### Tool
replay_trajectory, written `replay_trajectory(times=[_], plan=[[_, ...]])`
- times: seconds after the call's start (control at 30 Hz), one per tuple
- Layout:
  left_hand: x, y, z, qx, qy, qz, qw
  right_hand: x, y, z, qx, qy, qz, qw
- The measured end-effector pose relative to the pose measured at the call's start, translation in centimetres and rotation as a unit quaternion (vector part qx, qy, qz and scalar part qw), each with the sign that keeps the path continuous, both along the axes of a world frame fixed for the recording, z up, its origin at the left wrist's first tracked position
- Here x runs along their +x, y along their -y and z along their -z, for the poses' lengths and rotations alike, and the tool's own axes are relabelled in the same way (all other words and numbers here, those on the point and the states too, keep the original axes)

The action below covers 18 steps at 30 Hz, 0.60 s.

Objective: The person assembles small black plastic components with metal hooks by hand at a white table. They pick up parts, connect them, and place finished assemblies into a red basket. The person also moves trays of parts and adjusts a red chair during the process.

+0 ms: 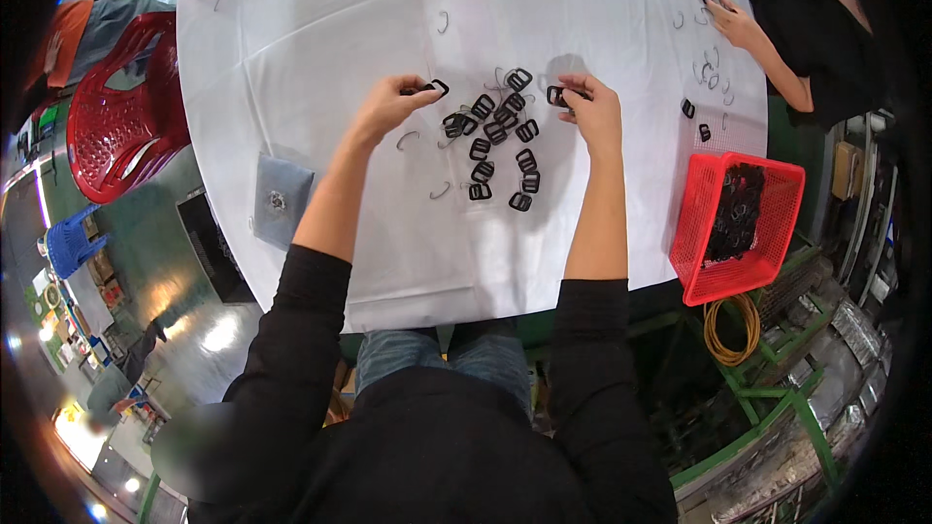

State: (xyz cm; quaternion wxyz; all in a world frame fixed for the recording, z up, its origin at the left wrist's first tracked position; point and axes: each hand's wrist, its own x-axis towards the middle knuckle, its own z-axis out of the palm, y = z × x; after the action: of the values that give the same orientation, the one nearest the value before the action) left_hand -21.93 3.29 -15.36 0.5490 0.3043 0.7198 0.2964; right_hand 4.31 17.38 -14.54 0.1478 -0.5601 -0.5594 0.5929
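Observation:
Between my hands, a loose heap of black strap buckles [497, 126] lies on the white tablecloth [379, 272]. At the heap's left, my left hand [390, 105] is closed with a black buckle [439, 87] pinched in its fingertips. On the other side, my right hand [594, 112] grips another black buckle [555, 96] between thumb and fingers. Both buckles are held just above the cloth, apart from the heap. Thin curved pieces [408, 140] lie on the cloth near my left forearm.
A red plastic basket [695, 233] of black parts stands at the table's right edge. Beyond it a co-worker's hand [738, 27] holds a black piece. A clear bag [282, 199] lies left of my forearm. A red chair [126, 121] stands at the left.

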Motion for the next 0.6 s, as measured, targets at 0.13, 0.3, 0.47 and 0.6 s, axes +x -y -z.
replay_trajectory(times=[0.13,0.3,0.47,0.6], plan=[[-1.2,1.5,-2.5,0.077,0.294,-0.069,0.950,-0.9,-0.2,0.0,-0.107,-0.048,0.064,0.991],[1.4,-1.0,-0.9,0.026,0.204,-0.135,0.969,-6.2,1.4,2.9,0.190,0.231,-0.120,0.947],[7.2,-1.9,1.6,0.039,-0.302,0.036,0.952,-3.9,0.6,3.0,0.133,0.091,-0.009,0.987],[7.1,-1.8,1.0,0.047,-0.131,0.039,0.990,-1.0,1.2,1.8,0.004,0.079,0.033,0.996]])
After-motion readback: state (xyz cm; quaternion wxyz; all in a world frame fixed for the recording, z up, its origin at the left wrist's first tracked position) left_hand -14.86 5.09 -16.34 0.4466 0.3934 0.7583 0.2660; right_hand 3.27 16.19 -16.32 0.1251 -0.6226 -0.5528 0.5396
